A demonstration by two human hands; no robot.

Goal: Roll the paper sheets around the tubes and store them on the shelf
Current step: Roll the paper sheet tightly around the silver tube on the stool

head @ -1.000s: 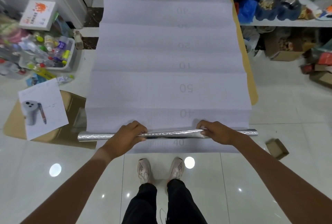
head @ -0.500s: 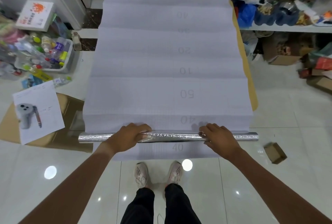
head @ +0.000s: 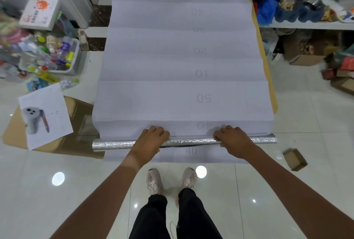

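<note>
So, tube parked across the near edge of the sheet, both hands on it

The silver tube (head: 183,141) lies flat with its long axis running 9 to 3 o'clock, ends poking out past both sides of the paper sheet (head: 180,62); the sheet stretches away toward 12 o'clock over the table (head: 273,93), with a short flap of paper left on the 6 o'clock side of the tube; left hand (head: 148,141) and right hand (head: 232,141) sit spread apart on the tube, fingers curled over the top and gripping it, probably to keep it square to the paper so the roll starts even; I'd guess wrapping has barely begun; the shelf (head: 310,25) waits at 2 o'clock, crammed with stuff.
</note>
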